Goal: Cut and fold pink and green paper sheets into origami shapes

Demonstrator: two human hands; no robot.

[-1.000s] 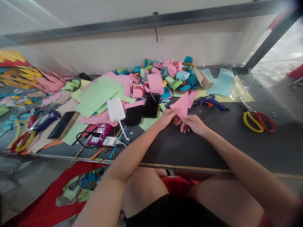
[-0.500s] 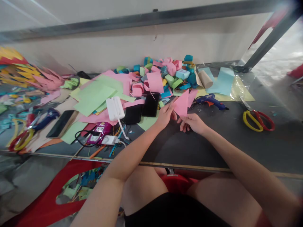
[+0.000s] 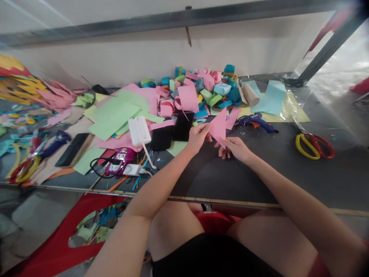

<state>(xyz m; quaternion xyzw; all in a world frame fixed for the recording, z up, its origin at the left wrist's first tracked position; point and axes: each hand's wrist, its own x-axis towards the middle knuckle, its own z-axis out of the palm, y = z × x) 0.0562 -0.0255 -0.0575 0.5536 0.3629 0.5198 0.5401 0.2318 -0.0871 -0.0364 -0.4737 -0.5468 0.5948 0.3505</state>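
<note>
Hands, two, bare: left hand [image 3: 199, 137], fingers pinched at the left edge of a pink triangle; right hand [image 3: 238, 149], thumb and fingertips closed on its bottom corner, the other fingers curled beneath. Pink triangle [image 3: 219, 126], one, paper: held between both hands, above the dark surface [image 3: 300, 188], one point upward. Pink strip [image 3: 233, 117], one: just behind the triangle, to its right.

Right of the hands: blue glue gun [image 3: 259, 122], one, orange trigger, lying on its side; scissors [image 3: 309, 144], one pair, one handle yellow, the other red, well apart from the hands. Behind the gun: cardboard tube [image 3: 251, 95], one; light-blue sheets [image 3: 273, 100], upon a yellow sheet [image 3: 300, 112].

Against the wall [image 3: 138, 57]: paper pieces [image 3: 207, 82], a heap, pink, green, blue and yellow.

Left of the hands: black slabs [image 3: 184, 129], two, side by side; white box [image 3: 139, 131], one, with a white cable [image 3: 149, 157]; green sheets [image 3: 115, 117], overlapping; purple power strip [image 3: 123, 156], one, black cord looped beside it; dark block [image 3: 74, 150], one. Far left: second scissors [image 3: 29, 171], handles red and yellow, beside another blue gun [image 3: 56, 145].
</note>
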